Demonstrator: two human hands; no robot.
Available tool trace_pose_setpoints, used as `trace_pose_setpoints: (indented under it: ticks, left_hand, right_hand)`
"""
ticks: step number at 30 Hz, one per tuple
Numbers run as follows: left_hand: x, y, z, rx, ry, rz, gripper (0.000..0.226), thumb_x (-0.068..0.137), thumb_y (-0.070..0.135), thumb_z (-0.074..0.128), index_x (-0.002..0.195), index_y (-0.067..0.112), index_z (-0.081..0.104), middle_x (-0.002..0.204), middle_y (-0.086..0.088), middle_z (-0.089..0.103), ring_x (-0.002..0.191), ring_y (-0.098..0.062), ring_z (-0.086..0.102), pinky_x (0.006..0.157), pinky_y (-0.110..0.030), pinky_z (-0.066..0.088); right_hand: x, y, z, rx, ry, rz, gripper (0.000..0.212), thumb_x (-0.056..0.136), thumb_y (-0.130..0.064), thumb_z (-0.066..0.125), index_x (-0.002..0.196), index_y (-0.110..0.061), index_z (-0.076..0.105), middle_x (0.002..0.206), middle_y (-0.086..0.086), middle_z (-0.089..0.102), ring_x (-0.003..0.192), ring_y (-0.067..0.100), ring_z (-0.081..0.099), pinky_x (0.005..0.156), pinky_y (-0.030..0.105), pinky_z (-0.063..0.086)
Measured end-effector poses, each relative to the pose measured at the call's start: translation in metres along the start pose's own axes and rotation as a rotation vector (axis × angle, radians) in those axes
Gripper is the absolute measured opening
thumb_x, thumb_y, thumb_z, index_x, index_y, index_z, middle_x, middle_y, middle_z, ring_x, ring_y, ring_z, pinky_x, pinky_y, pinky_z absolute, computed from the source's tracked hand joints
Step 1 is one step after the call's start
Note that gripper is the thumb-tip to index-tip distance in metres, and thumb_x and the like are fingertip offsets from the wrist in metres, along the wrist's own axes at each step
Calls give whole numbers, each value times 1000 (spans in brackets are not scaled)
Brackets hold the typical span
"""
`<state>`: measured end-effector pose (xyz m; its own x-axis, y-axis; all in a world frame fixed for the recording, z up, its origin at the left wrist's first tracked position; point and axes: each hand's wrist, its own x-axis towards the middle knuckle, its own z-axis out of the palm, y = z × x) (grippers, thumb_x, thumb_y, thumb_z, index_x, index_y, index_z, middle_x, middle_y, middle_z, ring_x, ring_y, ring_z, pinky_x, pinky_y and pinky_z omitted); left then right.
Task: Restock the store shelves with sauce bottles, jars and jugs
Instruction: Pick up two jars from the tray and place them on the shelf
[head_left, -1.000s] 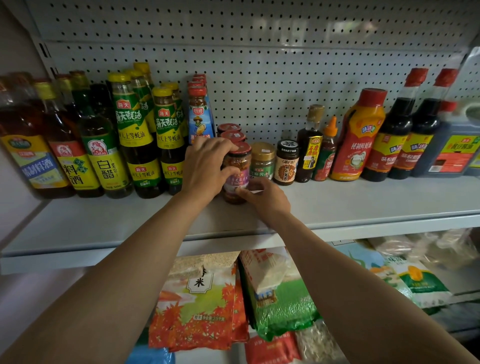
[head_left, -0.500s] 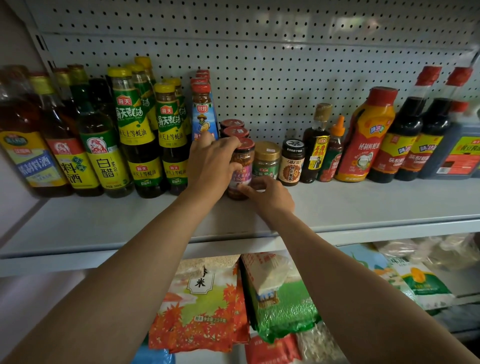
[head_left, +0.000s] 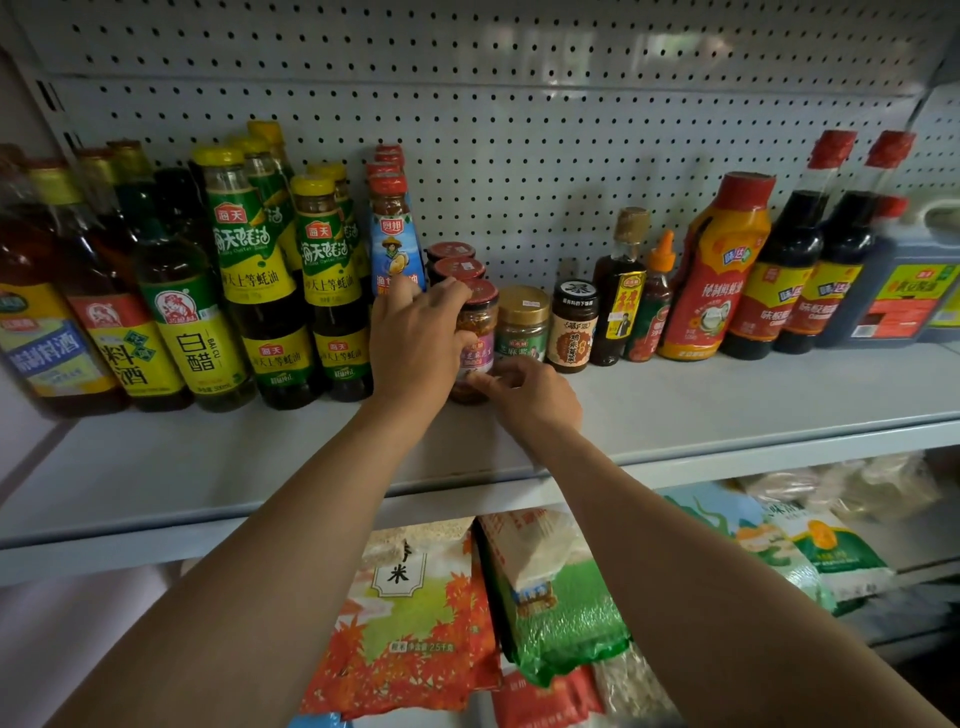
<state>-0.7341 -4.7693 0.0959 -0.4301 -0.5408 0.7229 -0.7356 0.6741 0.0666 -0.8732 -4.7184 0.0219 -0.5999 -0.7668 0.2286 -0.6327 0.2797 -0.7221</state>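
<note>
Both hands' fingers (head_left: 445, 297) clasp the red-lidded jar (head_left: 476, 343).

The left hand (head_left: 415, 338) has slid a little left off the red-lidded jar (head_left: 475, 340), so more of the lid and label shows now. The right hand (head_left: 524, 395) has curled its fingers tighter against the jar's base. The jar itself has barely shifted on the shelf (head_left: 727, 395).

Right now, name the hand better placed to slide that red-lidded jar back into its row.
Left. The left hand wraps the red-lidded jar from lid to side, just ahead of the two matching jars. The right hand only pinches its base, so it would likely just steady it.
</note>
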Motion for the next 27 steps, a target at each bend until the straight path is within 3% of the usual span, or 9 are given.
trace_pose_setpoints:
  ticks: [3,7,10,12,14,17,19,23,27]
  left_hand:
    - [-1,-1,2,3,2,11,44,81,32,77,118,17,61,122,0,68,104,-31,49,84,-43,37]
    - [-1,2,-3,28,-67,-7,50,83,33,75,126,18,58,139,-2,59,112,-31,47,87,-42,37]
    - [-8,9,-10,29,-151,-53,67,84,36,74,142,19,45,156,-6,39,126,-31,41,96,-43,37]
    - [-20,18,-16,24,-178,-87,82,83,36,75,151,18,33,162,-8,26,129,-32,39,102,-45,38]
    - [-38,31,-21,-26,-179,-121,86,80,34,78,152,18,33,161,-9,26,129,-33,39,106,-46,39]
    - [-70,54,-24,-204,-177,-279,72,78,30,81,141,21,46,147,-8,38,131,-30,37,103,-46,43]
    - [-92,74,-24,-275,-192,-404,64,78,27,82,133,23,49,138,-9,38,128,-30,36,98,-43,44]
    - [-134,119,-24,-318,-251,-497,51,80,19,79,123,25,53,127,-5,37,121,-26,38,92,-36,43]
    - [-175,166,-23,-307,-284,-539,44,83,15,75,122,23,56,127,-7,39,123,-27,38,97,-38,44]
  right_hand:
    - [-3,-1,-6,39,-46,4,53,71,-80,58,103,-40,69,84,-25,66,75,-3,59,61,25,47]
    - [-11,6,-21,260,-103,28,50,74,-66,70,110,-32,72,97,-17,75,82,1,67,71,27,56]
    - [-22,15,-36,380,-136,86,33,76,-57,77,98,-34,67,103,-8,74,91,20,71,83,44,60]
    - [-30,22,-50,369,-143,86,46,77,-53,78,114,-29,66,111,-1,71,100,25,68,90,49,57]
    - [-39,29,-68,332,-144,84,61,79,-51,79,129,-21,61,119,1,67,104,21,66,88,43,57]
    - [-54,45,-98,299,-167,44,61,79,-47,80,132,-25,57,123,-1,64,99,14,64,65,22,51]
    - [-66,58,-117,226,-196,-18,63,81,-43,80,135,-26,54,126,2,62,105,17,61,71,24,51]
    - [-88,88,-152,43,-247,-113,66,80,-38,81,137,-27,51,132,7,60,115,25,61,90,44,55]
    - [-109,130,-173,-64,-330,-142,68,79,-38,81,138,-28,50,132,6,60,114,26,60,81,31,47]
